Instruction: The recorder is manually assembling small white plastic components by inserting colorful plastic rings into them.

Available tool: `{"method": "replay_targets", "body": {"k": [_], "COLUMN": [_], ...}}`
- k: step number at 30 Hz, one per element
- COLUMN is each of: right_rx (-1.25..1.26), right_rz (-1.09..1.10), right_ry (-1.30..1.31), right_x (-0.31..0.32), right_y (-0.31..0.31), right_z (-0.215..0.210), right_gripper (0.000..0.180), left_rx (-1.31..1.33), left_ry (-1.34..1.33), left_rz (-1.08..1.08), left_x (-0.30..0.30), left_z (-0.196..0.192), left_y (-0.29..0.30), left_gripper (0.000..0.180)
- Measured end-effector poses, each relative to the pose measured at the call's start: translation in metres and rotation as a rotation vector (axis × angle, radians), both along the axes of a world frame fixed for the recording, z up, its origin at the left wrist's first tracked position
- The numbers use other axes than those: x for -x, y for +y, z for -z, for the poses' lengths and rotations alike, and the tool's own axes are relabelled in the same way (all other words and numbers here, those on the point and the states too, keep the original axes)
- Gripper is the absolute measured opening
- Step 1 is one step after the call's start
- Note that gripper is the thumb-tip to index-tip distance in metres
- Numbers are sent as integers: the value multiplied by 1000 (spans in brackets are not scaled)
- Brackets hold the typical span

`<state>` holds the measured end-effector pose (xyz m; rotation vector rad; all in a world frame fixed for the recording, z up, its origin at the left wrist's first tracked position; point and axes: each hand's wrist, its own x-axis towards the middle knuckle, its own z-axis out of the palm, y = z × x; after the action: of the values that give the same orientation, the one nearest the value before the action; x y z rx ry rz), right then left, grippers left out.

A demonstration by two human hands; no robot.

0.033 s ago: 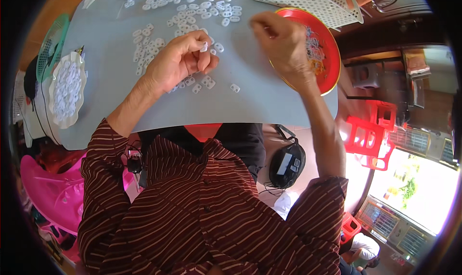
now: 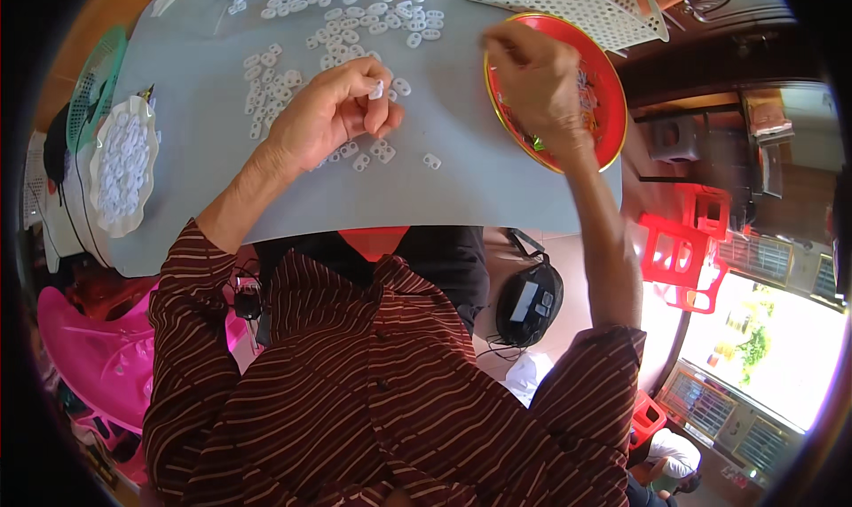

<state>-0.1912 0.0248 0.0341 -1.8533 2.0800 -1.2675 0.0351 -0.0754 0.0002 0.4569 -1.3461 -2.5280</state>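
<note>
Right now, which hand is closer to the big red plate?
Right. The right hand is over the left part of the red plate; the left hand is well off to its left, pinching a small white piece.

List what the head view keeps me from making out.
Head view, all four:
Right hand: blurred, so whether it holds anything is unclear.
Round red gold-rimmed tray: contents partly hidden behind that hand.
Small white piece: partly covered by the left hand.
White perforated plastic basket: cut off by the picture's top edge.
</note>
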Motion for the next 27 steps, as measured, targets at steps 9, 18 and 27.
{"method": "replay_targets", "body": {"k": [9,18,27], "right_rx": [-252,-414,-377], "right_rz": [52,27,49], "right_ry": [139,472,263], "right_x": [71,69,48], "right_y": [18,0,2], "right_z": [15,9,-10], "right_gripper": [14,12,10], "left_rx": [183,128,68], "left_ry": [-125,-91,-108], "left_rz": [-47,30,-93], "left_x": [9,5,6], "left_z": [-10,-5,-3], "left_y": [26,22,27], "left_gripper": [17,16,14]}}
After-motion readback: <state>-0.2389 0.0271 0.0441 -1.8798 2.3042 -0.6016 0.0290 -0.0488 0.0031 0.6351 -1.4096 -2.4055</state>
